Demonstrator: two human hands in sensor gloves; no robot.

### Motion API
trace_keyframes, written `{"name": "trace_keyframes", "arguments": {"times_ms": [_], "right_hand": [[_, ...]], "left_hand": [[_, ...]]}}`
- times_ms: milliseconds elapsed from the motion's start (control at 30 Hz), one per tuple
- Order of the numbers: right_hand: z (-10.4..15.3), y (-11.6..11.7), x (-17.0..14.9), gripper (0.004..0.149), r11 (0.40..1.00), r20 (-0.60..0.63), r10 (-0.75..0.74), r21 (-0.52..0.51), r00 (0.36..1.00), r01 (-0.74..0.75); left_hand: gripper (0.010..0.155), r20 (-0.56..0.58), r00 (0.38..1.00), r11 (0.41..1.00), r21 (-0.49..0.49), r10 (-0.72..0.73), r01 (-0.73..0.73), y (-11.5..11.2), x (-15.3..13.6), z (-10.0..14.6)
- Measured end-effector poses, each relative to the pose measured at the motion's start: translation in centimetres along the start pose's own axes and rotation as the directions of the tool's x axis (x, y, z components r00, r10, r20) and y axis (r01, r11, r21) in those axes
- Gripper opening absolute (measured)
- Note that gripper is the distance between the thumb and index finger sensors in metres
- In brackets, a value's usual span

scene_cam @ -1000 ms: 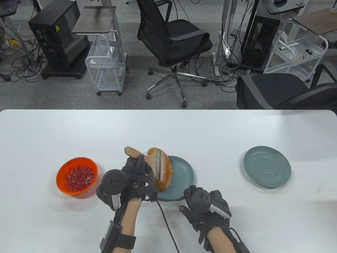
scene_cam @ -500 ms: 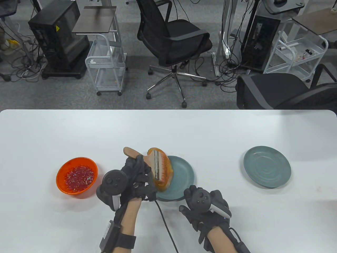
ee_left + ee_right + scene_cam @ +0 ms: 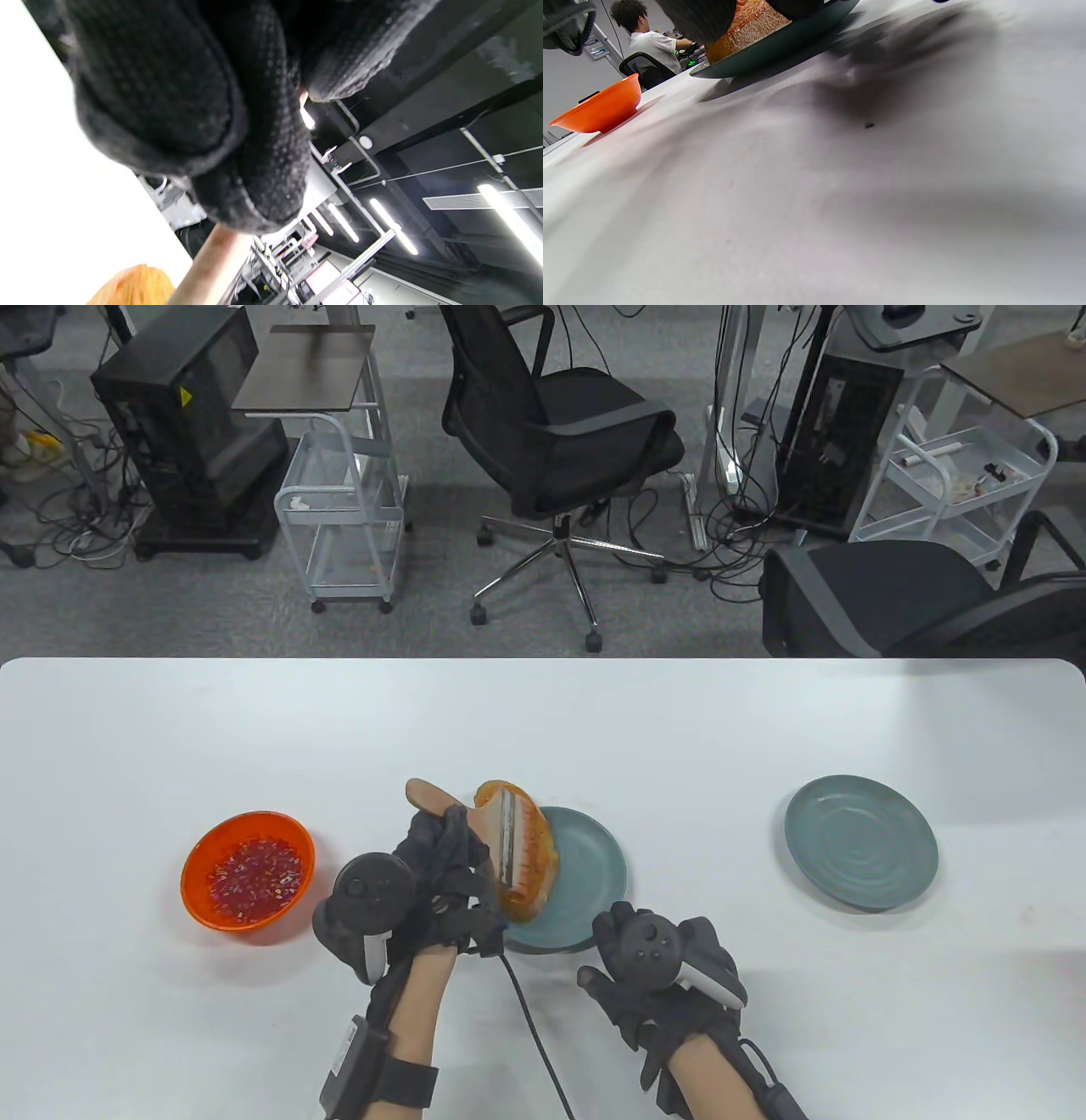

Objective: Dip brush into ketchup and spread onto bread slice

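Note:
My left hand (image 3: 445, 874) grips a flat brush (image 3: 509, 840) by its wooden handle (image 3: 428, 797). The orange-stained bristles lie on the ketchup-smeared bread slice (image 3: 522, 899), which sits on the left side of a teal plate (image 3: 594, 857). The left wrist view shows my gloved fingers (image 3: 254, 169) wrapped round the handle (image 3: 212, 262). The orange ketchup bowl (image 3: 248, 871) stands to the left of that hand. My right hand (image 3: 653, 976) rests empty on the table at the plate's near edge. The right wrist view shows the plate (image 3: 780, 46), the bread (image 3: 746, 25) and the bowl (image 3: 602, 108).
A second teal plate (image 3: 861, 841) lies empty at the right of the white table (image 3: 543, 712). A black cable (image 3: 530, 1010) runs from my left hand toward the near edge. Chairs and carts stand beyond the far edge.
My left hand and the brush have shifted slightly to the right across the bread. The right hand has not moved.

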State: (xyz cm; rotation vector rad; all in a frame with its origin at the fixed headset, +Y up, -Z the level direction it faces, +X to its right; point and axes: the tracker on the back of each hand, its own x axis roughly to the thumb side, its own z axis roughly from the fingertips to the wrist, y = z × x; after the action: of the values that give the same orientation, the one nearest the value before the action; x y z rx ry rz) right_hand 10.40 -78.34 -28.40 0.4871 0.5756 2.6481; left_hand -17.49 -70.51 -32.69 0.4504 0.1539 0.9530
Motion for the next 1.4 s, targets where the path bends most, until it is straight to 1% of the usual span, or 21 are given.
{"name": "trace_keyframes", "arguments": {"times_ms": [33,100,200,267,333,433,500,567,600,667,700,767,833,900,967,1033,1133,1200,1233,1333,1400], "right_hand": [[0.0,0.0,0.0,0.069,1.0,0.001,0.001,0.001,1.0,-0.001],[0.0,0.0,0.0,0.069,1.0,0.001,-0.006,0.003,1.0,0.006],[0.0,0.0,-0.1,0.069,1.0,0.002,-0.009,0.004,1.0,0.009],[0.0,0.0,0.0,0.069,1.0,0.0,-0.009,0.004,1.0,0.009],[0.0,0.0,0.0,0.069,1.0,-0.003,-0.009,0.005,1.0,0.009],[0.0,0.0,0.0,0.069,1.0,-0.003,-0.005,0.005,1.0,0.005],[0.0,0.0,0.0,0.069,1.0,0.0,-0.004,0.004,1.0,0.004],[0.0,0.0,-0.1,0.069,1.0,0.001,-0.008,0.005,1.0,0.008],[0.0,-0.1,-0.1,0.069,1.0,0.002,-0.013,0.006,1.0,0.013],[0.0,-0.1,-0.2,0.069,1.0,0.003,-0.021,0.006,1.0,0.021],[0.0,-0.1,-0.1,0.069,1.0,0.002,-0.021,0.006,1.0,0.021],[0.0,-0.1,-0.1,0.069,1.0,-0.002,-0.019,0.005,1.0,0.019],[-0.1,0.0,0.0,0.069,1.0,-0.005,-0.018,0.004,1.0,0.018],[-0.1,0.0,0.0,0.069,1.0,-0.005,-0.013,0.004,1.0,0.013],[0.0,0.0,-0.2,0.069,1.0,-0.002,-0.014,0.004,1.0,0.014],[0.0,-0.1,-0.3,0.069,1.0,0.0,-0.018,0.004,1.0,0.018],[0.0,0.0,-0.2,0.069,1.0,0.001,-0.02,0.005,1.0,0.02],[0.0,0.0,-0.2,0.069,1.0,0.0,-0.017,0.006,1.0,0.017],[0.0,0.0,-0.2,0.069,1.0,-0.001,-0.019,0.006,1.0,0.019],[-0.1,0.0,-0.2,0.069,1.0,0.0,-0.026,0.008,1.0,0.026],[0.0,0.0,-0.3,0.069,0.999,0.001,-0.035,0.008,0.999,0.035]], "left_hand": [[0.05,-0.014,1.0,1.0,-0.016,0.011,-0.012,-0.2,-0.2,-0.1],[0.05,-0.015,0.999,1.0,-0.004,-0.031,0.031,0.3,-0.3,-0.3],[0.05,0.039,0.986,0.983,0.096,-0.161,0.157,1.8,0.0,-0.4],[0.05,0.055,0.988,0.985,0.108,-0.141,0.135,2.2,0.3,-0.4],[0.05,0.068,0.993,0.992,0.088,-0.098,0.092,1.8,0.4,-0.4],[0.05,0.013,0.999,1.0,-0.001,-0.031,0.031,0.4,0.0,-0.3],[0.05,-0.014,1.0,1.0,-0.027,-0.005,0.004,0.0,-0.4,-0.5],[0.05,-0.029,0.999,1.0,0.006,-0.028,0.029,0.5,-0.5,-0.7],[0.05,-0.023,0.998,0.998,0.027,-0.06,0.061,0.9,-0.4,-0.8],[0.05,0.006,0.992,0.987,0.107,-0.123,0.121,1.9,-0.2,-0.8],[0.05,0.019,0.991,0.984,0.119,-0.135,0.132,2.1,0.0,-0.8],[0.05,0.044,0.992,0.989,0.097,-0.118,0.113,2.1,0.4,-0.6],[0.05,0.052,0.996,0.996,0.062,-0.067,0.064,1.3,0.6,-0.4],[0.05,0.03,0.999,0.999,-0.009,-0.041,0.041,0.5,0.6,-0.4],[0.05,-0.001,1.0,0.999,-0.049,-0.01,0.01,-0.2,0.3,-0.4],[0.05,-0.005,1.0,0.999,-0.03,-0.03,0.03,-0.1,0.2,-0.4],[0.05,0.028,0.991,0.989,0.06,-0.134,0.132,0.8,0.4,-0.4],[0.05,0.061,0.987,0.983,0.113,-0.15,0.143,1.5,0.9,-0.4],[0.05,0.055,0.99,0.986,0.112,-0.127,0.12,1.6,0.9,-0.4],[0.05,0.013,1.0,0.999,0.037,0.018,-0.018,0.7,0.8,-0.3],[0.05,-0.038,0.999,1.0,-0.016,0.014,-0.015,-0.3,0.6,-0.1]]}}
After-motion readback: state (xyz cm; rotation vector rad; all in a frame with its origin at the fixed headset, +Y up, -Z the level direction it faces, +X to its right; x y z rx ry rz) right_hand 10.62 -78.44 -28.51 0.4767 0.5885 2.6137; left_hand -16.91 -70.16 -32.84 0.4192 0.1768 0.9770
